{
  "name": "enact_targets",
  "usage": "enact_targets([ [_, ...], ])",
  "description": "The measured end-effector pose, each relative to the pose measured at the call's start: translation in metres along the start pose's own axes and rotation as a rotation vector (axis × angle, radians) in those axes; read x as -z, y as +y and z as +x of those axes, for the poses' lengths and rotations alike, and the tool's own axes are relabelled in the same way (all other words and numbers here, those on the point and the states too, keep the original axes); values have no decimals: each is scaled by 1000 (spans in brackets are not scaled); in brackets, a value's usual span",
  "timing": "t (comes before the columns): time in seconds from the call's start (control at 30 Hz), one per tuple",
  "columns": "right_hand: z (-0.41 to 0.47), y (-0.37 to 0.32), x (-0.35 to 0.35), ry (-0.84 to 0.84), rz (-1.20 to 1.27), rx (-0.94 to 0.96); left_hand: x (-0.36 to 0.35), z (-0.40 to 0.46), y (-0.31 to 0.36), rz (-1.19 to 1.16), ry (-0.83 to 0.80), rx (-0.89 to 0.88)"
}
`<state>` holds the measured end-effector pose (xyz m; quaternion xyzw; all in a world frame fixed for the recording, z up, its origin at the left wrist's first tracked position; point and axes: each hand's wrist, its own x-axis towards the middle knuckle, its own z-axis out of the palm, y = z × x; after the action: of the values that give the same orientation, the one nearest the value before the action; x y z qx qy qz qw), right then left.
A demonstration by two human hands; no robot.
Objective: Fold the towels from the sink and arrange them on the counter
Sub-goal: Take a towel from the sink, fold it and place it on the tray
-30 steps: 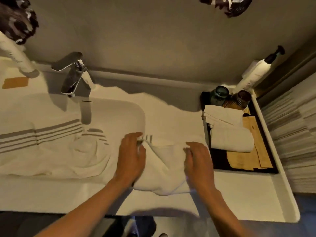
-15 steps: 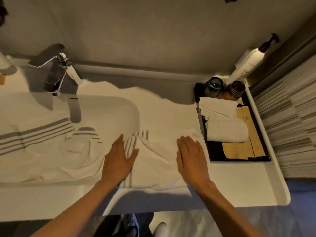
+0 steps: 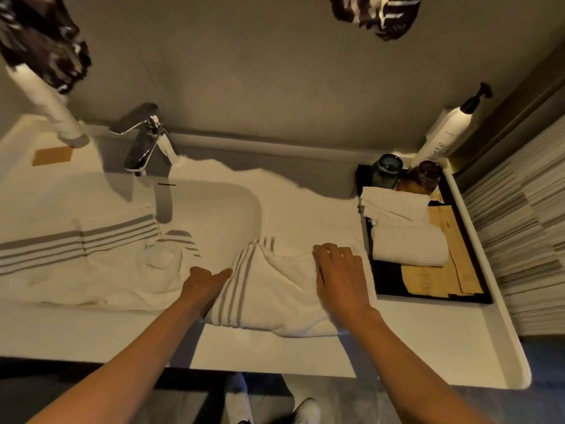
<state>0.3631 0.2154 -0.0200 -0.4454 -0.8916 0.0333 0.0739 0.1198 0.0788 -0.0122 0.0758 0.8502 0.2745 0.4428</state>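
A white towel with grey stripes (image 3: 269,298) lies folded on the white counter (image 3: 412,341), just right of the sink (image 3: 226,206). My left hand (image 3: 204,286) rests at its left striped edge, fingers together and pointing right. My right hand (image 3: 339,273) lies flat on the towel's right part, fingers slightly spread. Neither hand grips the cloth. A larger white striped towel (image 3: 91,255) lies crumpled in the sink basin and spreads off to the left.
A chrome faucet (image 3: 143,142) stands behind the sink. At the right, a black tray (image 3: 428,296) holds two folded white towels (image 3: 403,234), two dark cups and brown paper packets. A pump bottle (image 3: 446,133) stands in the back right corner.
My left hand has slid off the top of the towel to its left edge. My right hand stays flat on the right part. The towel lies a little flatter.
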Motion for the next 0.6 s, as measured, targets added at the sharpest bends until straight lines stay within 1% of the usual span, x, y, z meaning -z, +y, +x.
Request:
enact_targets([
  [0.07,17,-6,-3,-18,5,109,3,1,1,-67,-23,42],
  [0.13,26,-9,-5,-54,-10,126,2,2,1,-79,-22,66],
  [0.2,30,-9,-5,-98,-35,141,3,2,2,-102,20,12],
  [0.23,31,-8,-4,-107,-33,146,6,2,3,-109,75,-44],
  [0.3,36,0,-2,-72,-16,102,17,0,0,-109,185,-130],
  [0.37,42,7,-3,-34,-17,10,27,2,-8,-103,274,-119],
  [0.43,43,6,-9,-41,-64,-20,28,6,-17,-49,282,-64],
  [0.47,43,4,-13,-29,-83,-17,23,7,-18,-20,280,-62],
  [0.5,44,1,-15,5,-87,-23,16,5,-16,17,314,-90],
  [0.53,45,0,-16,54,-74,-32,7,3,-14,71,402,-172],
  [0.57,45,-2,-12,109,-34,-32,-1,-2,-10,133,513,-332],
  [0.6,42,-4,-7,160,21,-17,-10,-9,-7,194,579,-548],
])
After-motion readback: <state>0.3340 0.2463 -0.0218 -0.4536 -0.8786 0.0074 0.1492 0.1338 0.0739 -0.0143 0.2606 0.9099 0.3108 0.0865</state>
